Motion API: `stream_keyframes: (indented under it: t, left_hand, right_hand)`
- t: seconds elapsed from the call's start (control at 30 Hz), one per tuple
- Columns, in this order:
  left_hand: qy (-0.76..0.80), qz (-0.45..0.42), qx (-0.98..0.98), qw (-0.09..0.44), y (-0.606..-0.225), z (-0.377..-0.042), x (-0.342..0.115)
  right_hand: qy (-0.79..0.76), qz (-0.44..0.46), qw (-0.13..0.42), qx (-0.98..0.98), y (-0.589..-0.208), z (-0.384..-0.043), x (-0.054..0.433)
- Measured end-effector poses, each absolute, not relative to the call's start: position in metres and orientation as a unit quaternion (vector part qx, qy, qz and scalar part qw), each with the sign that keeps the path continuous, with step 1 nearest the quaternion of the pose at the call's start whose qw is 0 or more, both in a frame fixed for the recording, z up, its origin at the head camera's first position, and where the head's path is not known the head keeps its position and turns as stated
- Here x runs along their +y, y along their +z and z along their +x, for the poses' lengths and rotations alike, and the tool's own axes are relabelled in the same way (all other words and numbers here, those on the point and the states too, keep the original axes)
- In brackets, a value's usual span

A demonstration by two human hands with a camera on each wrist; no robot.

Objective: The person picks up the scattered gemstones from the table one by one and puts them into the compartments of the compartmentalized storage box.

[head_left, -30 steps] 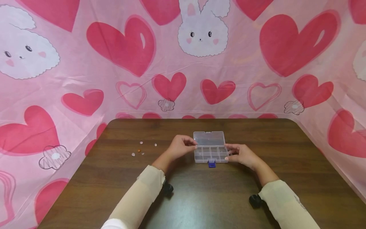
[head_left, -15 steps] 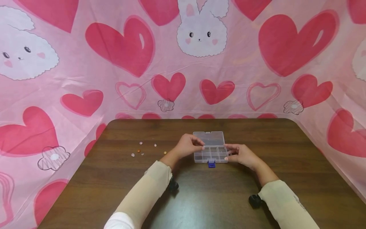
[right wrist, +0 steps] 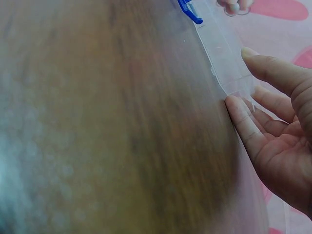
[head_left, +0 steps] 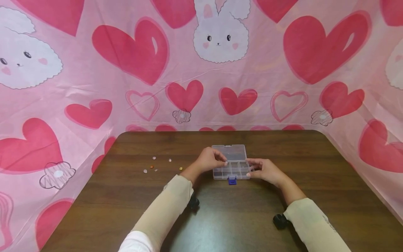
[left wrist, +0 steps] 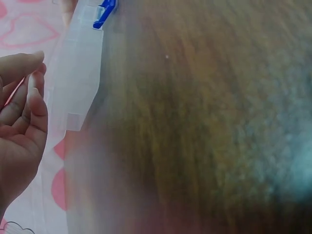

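Note:
A clear plastic compartment box (head_left: 240,170) lies on the table with its lid (head_left: 237,153) folded back and its blue latch (head_left: 232,181) facing me. My left hand (head_left: 210,161) is over the left half of the box, thumb and fingertips brought together in a pinch. Between them a tiny pale piece (right wrist: 234,8) shows in the right wrist view, mostly covered by the fingers. At the box's right end, my right hand (head_left: 267,171) holds it, thumb at the near corner and fingers further back. The right wrist view shows these fingers (right wrist: 246,124) against the box end.
Several small stone-like pieces lie left of the box: whitish ones (head_left: 145,171), an orange one (head_left: 151,167) and a yellowish one (head_left: 181,168). The brown wooden table (head_left: 239,217) ends at a pink heart-patterned cloth (head_left: 264,66) behind.
My left hand has moved right, from the box's left edge to over its compartments, uncovering the yellowish piece on the table. The right hand keeps its hold on the box.

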State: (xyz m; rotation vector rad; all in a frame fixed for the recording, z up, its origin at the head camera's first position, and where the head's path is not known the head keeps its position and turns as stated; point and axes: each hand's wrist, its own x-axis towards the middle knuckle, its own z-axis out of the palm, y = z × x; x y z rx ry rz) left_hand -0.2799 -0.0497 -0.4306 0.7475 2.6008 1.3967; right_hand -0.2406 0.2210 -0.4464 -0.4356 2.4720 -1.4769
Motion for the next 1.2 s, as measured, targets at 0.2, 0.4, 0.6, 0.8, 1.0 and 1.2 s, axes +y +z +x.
stream_keyframes:
  t: [0.2,0.4,0.6,0.8,1.0,1.2]
  left_hand:
    - [0.454,0.243,0.856,0.043,-0.435,-0.280,-0.050]
    - [0.478,0.235,0.845,0.041,-0.439,-0.279,-0.052]
    - [0.513,0.226,0.827,0.035,-0.442,-0.277,-0.055]
    - [0.533,0.227,0.814,0.042,-0.441,-0.275,-0.057]
    - [0.537,0.246,0.806,0.041,-0.435,-0.270,-0.063]
    - [0.548,0.249,0.798,0.041,-0.433,-0.264,-0.075]
  right_hand:
    - [-0.508,-0.148,0.117,0.840,-0.447,-0.240,0.221]
    - [-0.509,-0.145,0.119,0.840,-0.447,-0.240,0.220]
    - [-0.510,-0.147,0.119,0.839,-0.447,-0.240,0.219]
    - [-0.509,-0.147,0.121,0.840,-0.446,-0.240,0.219]
    - [-0.496,-0.152,0.119,0.847,-0.447,-0.241,0.219]
    - [-0.483,-0.155,0.117,0.854,-0.447,-0.240,0.221]
